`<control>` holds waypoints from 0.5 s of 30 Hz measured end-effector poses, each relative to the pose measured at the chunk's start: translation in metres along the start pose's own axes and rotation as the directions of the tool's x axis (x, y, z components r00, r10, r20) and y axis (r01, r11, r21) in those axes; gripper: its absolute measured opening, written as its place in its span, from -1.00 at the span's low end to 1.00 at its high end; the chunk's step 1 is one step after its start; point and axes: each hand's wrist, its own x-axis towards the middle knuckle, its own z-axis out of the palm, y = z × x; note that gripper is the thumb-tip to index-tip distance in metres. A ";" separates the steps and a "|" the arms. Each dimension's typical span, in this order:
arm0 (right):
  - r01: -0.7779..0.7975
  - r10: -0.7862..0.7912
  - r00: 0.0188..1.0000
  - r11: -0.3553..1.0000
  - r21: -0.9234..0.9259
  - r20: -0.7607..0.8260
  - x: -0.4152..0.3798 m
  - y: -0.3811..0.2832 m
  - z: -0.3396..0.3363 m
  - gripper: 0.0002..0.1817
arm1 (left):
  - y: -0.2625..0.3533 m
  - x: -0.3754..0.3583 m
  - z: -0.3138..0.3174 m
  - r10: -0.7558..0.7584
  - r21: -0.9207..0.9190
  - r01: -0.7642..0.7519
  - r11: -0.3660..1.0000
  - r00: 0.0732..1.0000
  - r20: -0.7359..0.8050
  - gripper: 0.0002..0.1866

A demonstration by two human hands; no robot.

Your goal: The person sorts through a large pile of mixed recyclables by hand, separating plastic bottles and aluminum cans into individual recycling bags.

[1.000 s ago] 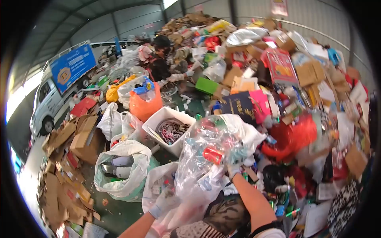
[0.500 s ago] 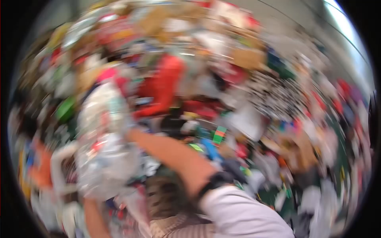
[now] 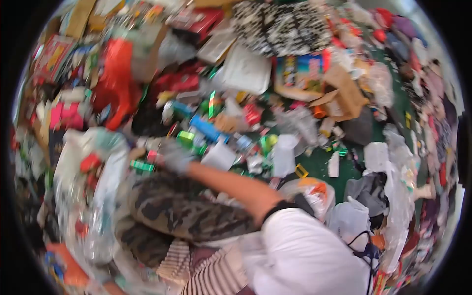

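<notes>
My right hand, in a grey glove, reaches over my camouflage-clad knee to the near edge of the litter pile. Motion smears its fingers; a small red piece and a green shiny wrapper lie beside them. At the lower left, my left forearm comes in beside a large clear plastic bag, and the left hand's fingers cannot be made out. Red items show in the bag. Blue cylindrical packaging lies just beyond my right hand.
Mixed waste covers the green floor. A red plastic bag, a white tray, an open cardboard box and a black-and-white patterned cloth lie farther back. White bags stand at my right.
The view has turned right, so the pile appears shifted left. My right hand, hidden behind the clear bag before, now shows at the litter beyond my knee.
</notes>
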 end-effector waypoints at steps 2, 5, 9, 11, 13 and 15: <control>-0.287 0.252 0.953 0.931 -0.227 -0.170 -0.094 0.110 -0.048 -0.70 | 0.056 -0.014 -0.026 0.154 0.115 -0.136 0.984 0.975 -0.163 -0.48; -0.723 0.649 0.689 0.646 -0.243 -0.324 -0.203 0.128 -0.146 -0.60 | 0.184 -0.063 -0.018 0.418 0.059 -0.424 0.904 0.843 -0.338 -0.47; -0.696 0.507 0.682 0.670 -0.256 -0.527 -0.257 0.153 -0.174 -0.73 | 0.319 -0.181 0.067 0.489 -0.653 -0.304 0.694 0.864 0.117 -0.61; -0.446 0.278 0.880 0.763 -0.468 -0.385 -0.240 0.152 -0.168 -0.73 | 0.342 -0.241 0.138 0.469 -0.718 0.032 0.696 0.736 0.488 -0.64; -0.307 0.322 0.941 0.684 -0.662 -0.104 -0.208 0.166 -0.155 -0.74 | 0.366 -0.306 0.185 0.385 -0.579 0.220 0.785 0.560 0.734 -0.60; -0.160 0.293 0.956 0.526 -0.835 0.001 -0.175 0.151 -0.132 -0.76 | 0.333 -0.332 0.257 0.375 -0.488 0.455 0.744 0.320 0.870 -0.62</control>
